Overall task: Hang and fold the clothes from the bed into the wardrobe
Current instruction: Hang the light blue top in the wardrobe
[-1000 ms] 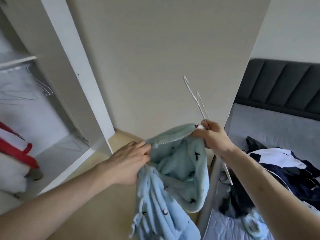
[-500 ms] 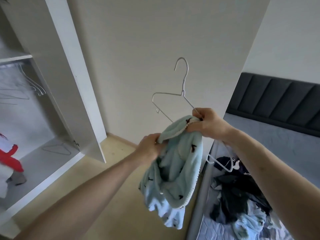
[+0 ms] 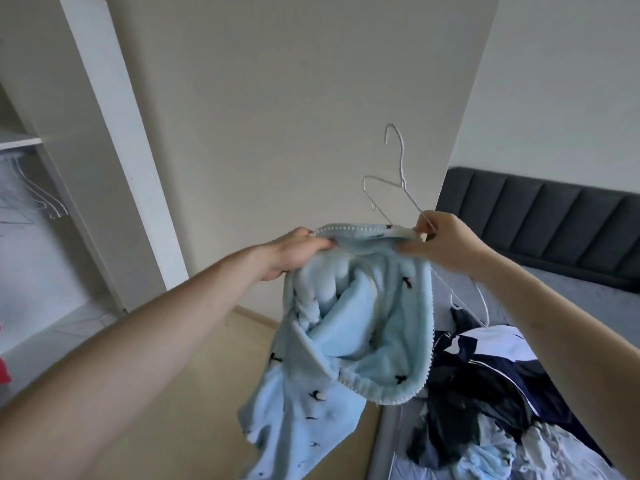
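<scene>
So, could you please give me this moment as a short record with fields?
left hand: grips the trimmed edge of the light blue fleece garment
right hand: pinches the same edge and holds the white wire hanger
hanger: not yet inside the garment
bed: pile of dark and light clothes
wardrobe: open, spare hangers on the rail

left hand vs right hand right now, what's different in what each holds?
The left hand pinches only the trimmed edge of the light blue fleece garment; the right hand grips that edge plus the white wire hanger. Left sits slightly lower than right. Both stretch the opening between them.
</scene>
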Motion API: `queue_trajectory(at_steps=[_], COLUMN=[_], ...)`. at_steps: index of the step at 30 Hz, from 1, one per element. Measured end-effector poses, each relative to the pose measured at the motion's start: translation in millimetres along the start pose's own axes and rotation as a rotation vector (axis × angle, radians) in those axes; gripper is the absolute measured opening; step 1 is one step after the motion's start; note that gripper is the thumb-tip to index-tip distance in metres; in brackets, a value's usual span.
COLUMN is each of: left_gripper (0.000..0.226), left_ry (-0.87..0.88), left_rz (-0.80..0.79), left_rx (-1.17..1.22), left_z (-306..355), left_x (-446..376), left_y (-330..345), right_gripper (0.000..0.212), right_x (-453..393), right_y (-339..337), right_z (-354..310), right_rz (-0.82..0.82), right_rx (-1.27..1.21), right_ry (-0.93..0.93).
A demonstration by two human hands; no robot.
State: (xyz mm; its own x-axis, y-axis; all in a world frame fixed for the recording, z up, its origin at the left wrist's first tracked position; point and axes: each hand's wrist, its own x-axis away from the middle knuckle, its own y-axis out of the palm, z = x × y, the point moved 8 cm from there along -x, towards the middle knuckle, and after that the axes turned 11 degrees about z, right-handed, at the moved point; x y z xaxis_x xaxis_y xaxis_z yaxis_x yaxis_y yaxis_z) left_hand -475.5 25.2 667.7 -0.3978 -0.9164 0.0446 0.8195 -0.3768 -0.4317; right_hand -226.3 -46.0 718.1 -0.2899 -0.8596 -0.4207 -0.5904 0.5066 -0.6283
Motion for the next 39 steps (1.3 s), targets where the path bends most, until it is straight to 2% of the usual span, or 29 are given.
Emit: queue_trajectory(at_steps=[3, 5, 10, 15, 18, 23, 30, 33, 36, 39], left_gripper=[0.027, 0.024, 0.023, 0.036, 0.041, 0.051, 0.049, 0.054, 0.051, 0.033], left_ry=[-0.142, -0.232, -0.369, -0.427, -0.427, -0.411, -0.261, -0.184, -0.152, -0.148], left_rz=[0.202, 0.297, 0.384, 0.449, 0.497, 0.514, 0.506, 0.557, 0.616, 0.673], left_rx=[0.197, 0.267, 0.310, 0.218, 0.198, 0.170, 0.100, 0.062, 0.087, 0.131], left_z=[-24.2, -40.0, -58.6, -65.6, -62.4, -46.7, -7.1, 12.2, 23.0, 29.7], left_x=[-8.3, -11.3, -12.0, -6.0, -5.3, -7.2, -14.2, -13.8, -13.5, -13.1], left_y=[-24.7, -37.2, -64.6, -84.7, -98.5, -115.9, -122.4, -131.9, -144.8, -155.6], right_gripper=[0.032, 0.034, 0.034, 0.031, 0.030, 0.032, 0.033, 0.032, 0.032, 0.032], right_x=[22.3, 45.2, 84.5, 88.7, 86.3, 80.9, 56.2, 46.8, 41.0, 35.4], right_y=[-17.0, -27.5, -47.7, -70.7, -79.3, -73.0, -36.6, -32.5, -42.1, -49.4], right_z=[11.0, 16.0, 17.0, -2.9, -3.7, -9.6, -28.2, -35.9, -39.5, -45.5], right_rz=[-0.024, -0.059, -0.142, -0.041, -0.007, -0.042, -0.035, -0.008, 0.024, 0.045], right_rx=[-0.015, -0.070, -0.045, 0.001, -0.021, -0.033, -0.004, 0.007, -0.011, -0.014], right_ry=[0.004, -0.026, -0.079, -0.137, -0.121, -0.129, -0.163, -0.168, -0.167, -0.186])
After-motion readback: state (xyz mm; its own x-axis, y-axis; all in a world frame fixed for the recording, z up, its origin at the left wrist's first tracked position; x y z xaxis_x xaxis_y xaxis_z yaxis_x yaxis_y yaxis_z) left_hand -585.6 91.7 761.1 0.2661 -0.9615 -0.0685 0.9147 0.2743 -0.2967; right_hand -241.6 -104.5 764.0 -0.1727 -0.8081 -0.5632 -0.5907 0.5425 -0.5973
